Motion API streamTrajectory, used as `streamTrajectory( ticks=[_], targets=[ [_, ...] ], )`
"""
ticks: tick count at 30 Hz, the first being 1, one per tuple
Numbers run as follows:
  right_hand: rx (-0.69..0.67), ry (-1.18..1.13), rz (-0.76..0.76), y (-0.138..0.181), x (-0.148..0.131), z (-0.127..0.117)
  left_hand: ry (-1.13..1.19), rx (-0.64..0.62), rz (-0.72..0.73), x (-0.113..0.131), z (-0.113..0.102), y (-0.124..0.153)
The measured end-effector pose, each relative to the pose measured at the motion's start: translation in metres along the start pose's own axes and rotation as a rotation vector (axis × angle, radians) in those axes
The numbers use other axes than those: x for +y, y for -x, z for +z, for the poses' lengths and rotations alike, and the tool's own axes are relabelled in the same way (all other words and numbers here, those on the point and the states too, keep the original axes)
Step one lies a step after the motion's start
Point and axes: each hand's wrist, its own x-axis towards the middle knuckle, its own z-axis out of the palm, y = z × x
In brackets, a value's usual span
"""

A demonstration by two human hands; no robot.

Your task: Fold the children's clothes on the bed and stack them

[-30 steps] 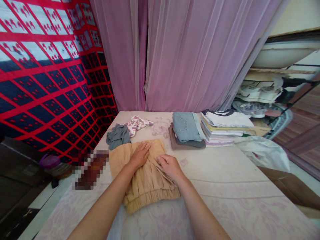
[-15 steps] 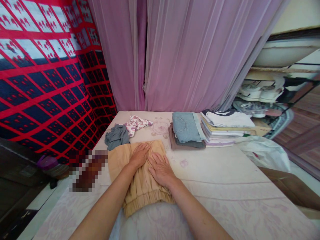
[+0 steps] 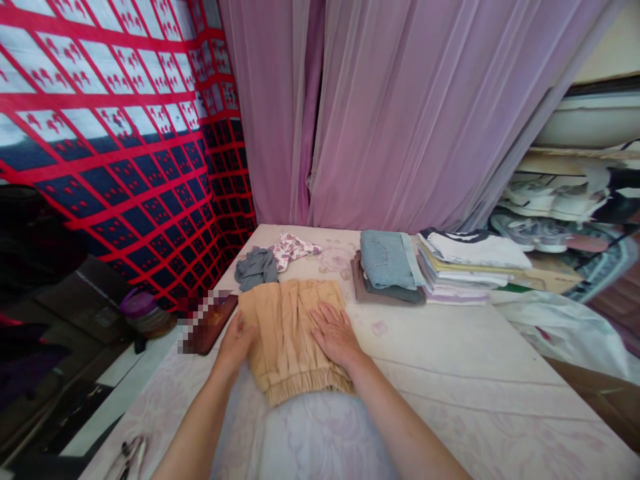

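Note:
A tan elastic-waist garment lies on the bed with its gathered waistband toward me. My right hand rests flat on its right half, fingers spread. At the garment's left edge is my left hand, its fingers curled around the edge and the thumb side over the cloth. Just beyond the garment are a crumpled grey cloth and a white cloth with purplish print.
Folded denim lies on darker folded clothes at the back right. Beside it stands a stack of folded shirts. A partly blurred dark red flat object is at the bed's left edge. Shoes sit on a rack at right.
My left hand has moved from the middle of the tan garment to its left edge. My right hand stays flat on it. The view has turned a little left.

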Motion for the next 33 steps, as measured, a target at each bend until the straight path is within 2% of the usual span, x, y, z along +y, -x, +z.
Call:
streamTrajectory(
  ticks=[2, 4, 10, 15, 19, 23, 26, 29, 33],
  targets=[
    [0.001, 0.009, 0.01, 0.001, -0.001, -0.001, 0.162, -0.007, -0.158, 0.004, -0.005, 0.003],
    [0.0, 0.012, 0.017, 0.001, -0.002, -0.001, 0.163, -0.001, -0.247, 0.011, -0.009, 0.002],
    [0.029, 0.021, 0.004, 0.003, -0.001, 0.001, -0.036, -0.03, -0.269, 0.028, -0.013, -0.019],
    [0.038, 0.011, 0.016, 0.003, -0.002, 0.002, -0.245, 0.056, -0.15, 0.041, -0.007, -0.03],
    [0.032, 0.008, 0.063, 0.005, -0.007, 0.003, -0.368, 0.103, -0.017, 0.06, 0.004, -0.029],
    [0.05, -0.011, 0.126, 0.009, -0.014, 0.007, -0.588, 0.024, 0.171, 0.086, 0.032, -0.029],
    [0.063, -0.021, 0.138, 0.011, -0.016, 0.01, -0.649, -0.032, 0.213, 0.098, 0.057, -0.028],
    [0.073, -0.026, 0.134, 0.011, -0.017, 0.01, -0.67, -0.078, 0.258, 0.1, 0.077, -0.023],
    [0.076, -0.038, 0.128, 0.012, -0.016, 0.008, -0.707, -0.149, 0.312, 0.092, 0.091, -0.013]
  ],
)
